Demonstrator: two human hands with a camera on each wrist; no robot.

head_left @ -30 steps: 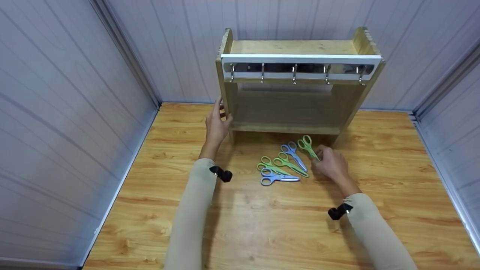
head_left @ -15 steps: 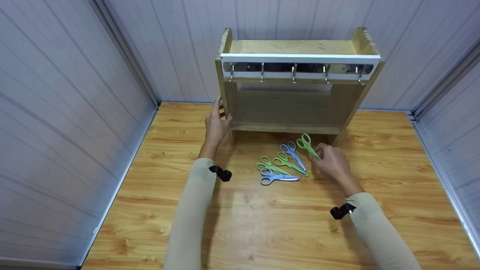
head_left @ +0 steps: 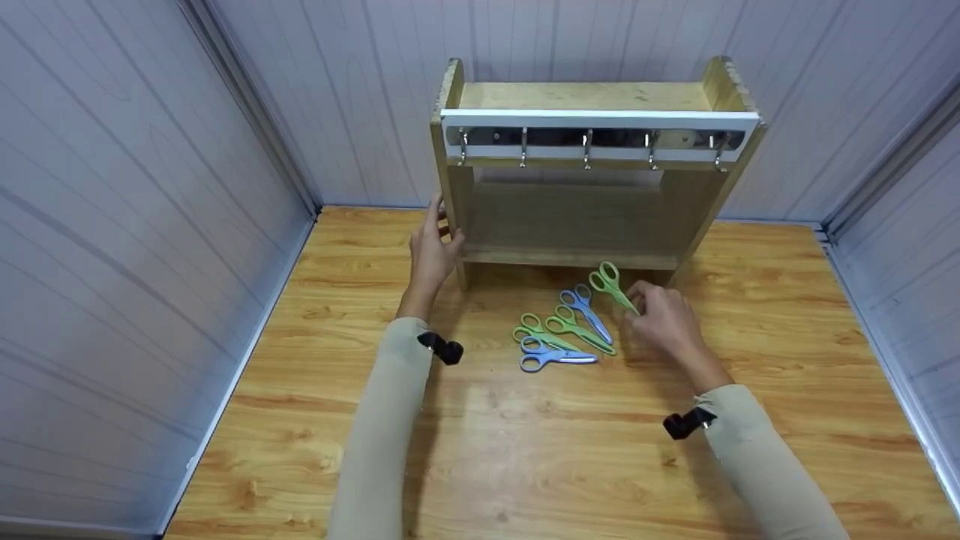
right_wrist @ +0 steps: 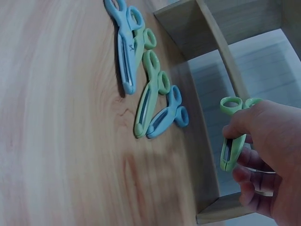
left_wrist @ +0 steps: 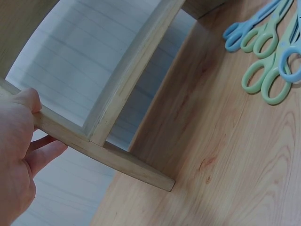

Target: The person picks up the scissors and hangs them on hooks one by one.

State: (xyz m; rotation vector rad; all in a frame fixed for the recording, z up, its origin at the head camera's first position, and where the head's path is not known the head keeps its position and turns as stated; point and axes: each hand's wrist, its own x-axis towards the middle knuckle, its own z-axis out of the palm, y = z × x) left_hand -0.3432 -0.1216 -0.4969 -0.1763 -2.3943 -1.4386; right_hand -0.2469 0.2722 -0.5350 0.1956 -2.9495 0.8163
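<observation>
In the head view my left hand (head_left: 431,259) grips the left side panel of a wooden rack (head_left: 577,259); the left wrist view shows the thumb on the inner side of that panel (left_wrist: 75,139) and fingers behind it. My right hand (head_left: 666,319) pinches green scissors (head_left: 615,289) by thumb and fingers, just in front of the rack's lower right. In the right wrist view these scissors (right_wrist: 238,145) hang with their blades pointing down in the picture. Beside them on the table lie blue scissors (head_left: 587,309), green scissors (head_left: 582,330) and a crossed pair, blue scissors (head_left: 553,355) over green ones.
A white rail (head_left: 555,118) with a row of metal hooks (head_left: 587,150) runs across the rack's upper front. Behind stands a panelled back wall (head_left: 375,97), with a left wall (head_left: 135,247) and a right wall (head_left: 907,270) enclosing the wood-grain tabletop (head_left: 510,450).
My right hand has shifted slightly up and to the right; the green scissors in it have tipped up and toward the rack. The left hand and the scissors on the table have stayed put.
</observation>
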